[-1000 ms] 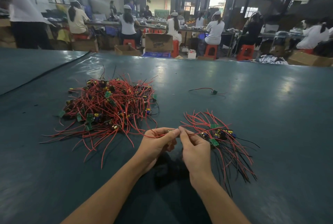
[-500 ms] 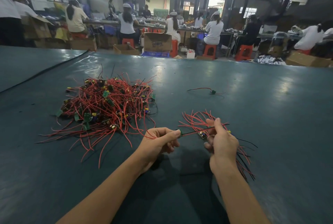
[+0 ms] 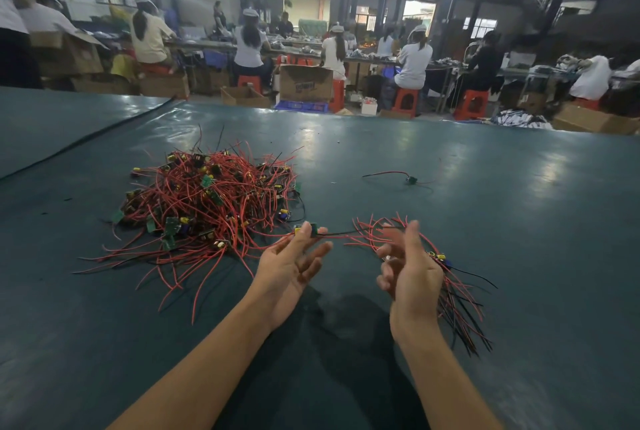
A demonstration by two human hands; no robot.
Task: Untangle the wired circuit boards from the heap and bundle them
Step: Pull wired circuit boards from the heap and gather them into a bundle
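L hand (image 3: 292, 268) palm up, thumb + forefinger pinch a small green board (image 3: 313, 229); other fingers slack. Its wires (image 3: 341, 233) run right twd R hand (image 3: 412, 270): fingers spread, loose, blurred, no grip seen. Sorted bundle (image 3: 460, 301) lies under and right of R hand. Tangled heap (image 3: 207, 201) left, farther out on green table (image 3: 519, 221). One stray board (image 3: 411, 181) far, apart from both.

Tangled heap (image 3: 207, 201) left; bundle (image 3: 453, 294) right; board (image 3: 310, 230) between.
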